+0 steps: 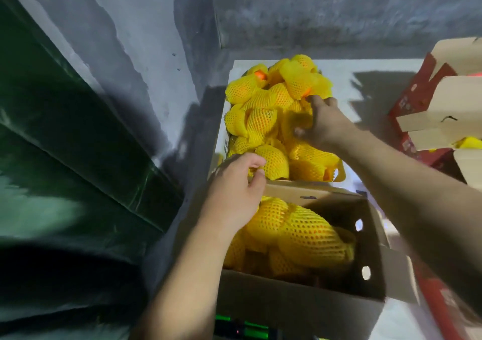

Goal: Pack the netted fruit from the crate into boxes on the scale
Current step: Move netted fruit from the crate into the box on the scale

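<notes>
Over the crate (339, 175) our right hand (327, 123) grips netted fruit (260, 123). Our left hand (234, 191) pinches another at the box (370, 238) edge.

Crate (339, 175) is heaped with netted fruit (260, 120) above its rim, both hands already in the pile, left hand (234, 185) at the near edge and right hand (323, 123) mid-pile, so top access is only from above and the far left side. Open cardboard box (370, 235) sits just in front of the crate, its right half still has open room above the fruit, raised flap between the two. Right flank is blocked by stacked red-and-white cartons (427, 110); left flank by the grey wall (156, 78) and dark green sheeting (65, 130).
</notes>
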The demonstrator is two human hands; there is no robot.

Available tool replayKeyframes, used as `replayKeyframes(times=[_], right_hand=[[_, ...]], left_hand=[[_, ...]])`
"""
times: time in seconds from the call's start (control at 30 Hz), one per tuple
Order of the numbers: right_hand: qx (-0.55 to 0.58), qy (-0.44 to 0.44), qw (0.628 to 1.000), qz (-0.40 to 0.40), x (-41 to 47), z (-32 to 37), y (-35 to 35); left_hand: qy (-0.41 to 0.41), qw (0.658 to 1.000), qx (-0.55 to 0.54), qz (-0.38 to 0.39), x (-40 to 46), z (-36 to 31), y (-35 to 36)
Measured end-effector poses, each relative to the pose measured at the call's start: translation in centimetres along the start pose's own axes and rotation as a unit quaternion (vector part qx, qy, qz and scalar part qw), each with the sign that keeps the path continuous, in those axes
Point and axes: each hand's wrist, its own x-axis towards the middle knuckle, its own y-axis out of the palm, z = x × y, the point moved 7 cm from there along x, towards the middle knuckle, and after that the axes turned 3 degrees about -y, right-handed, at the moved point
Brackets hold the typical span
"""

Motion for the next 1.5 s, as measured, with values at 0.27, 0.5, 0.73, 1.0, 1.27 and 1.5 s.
replayKeyframes(times=[0.27,0.5,0.73,1.0,1.27,1.5], right_hand=[[-0.184,-0.113,0.972,0.091,0.0,1.5,4.6],[-0.239,-0.056,0.949,0.198,-1.2,2.0,7.7],[-0.143,-0.107,0.982,0.068,0.2,0.6,5.2],[-0.238,-0.104,0.948,0.182,-1.5,-1.5,8.9],[-0.235,-0.176,0.944,0.152,-1.2,-2.5,8.7],[-0.236,-0.222,0.939,0.116,-0.8,-3.2,8.2]], left_hand=[[-0.005,0.998,0.045,0.045,1.4,0.1,1.9],[0.007,0.996,0.086,0.026,2.1,0.2,2.5],[0.035,0.994,0.086,0.055,4.8,-1.5,2.8],[0.08,0.958,0.253,0.106,12.9,-5.1,7.7],[0.174,0.867,0.459,0.09,18.8,-4.5,11.7],[0.143,0.89,0.432,0.01,18.7,-4.5,9.1]])
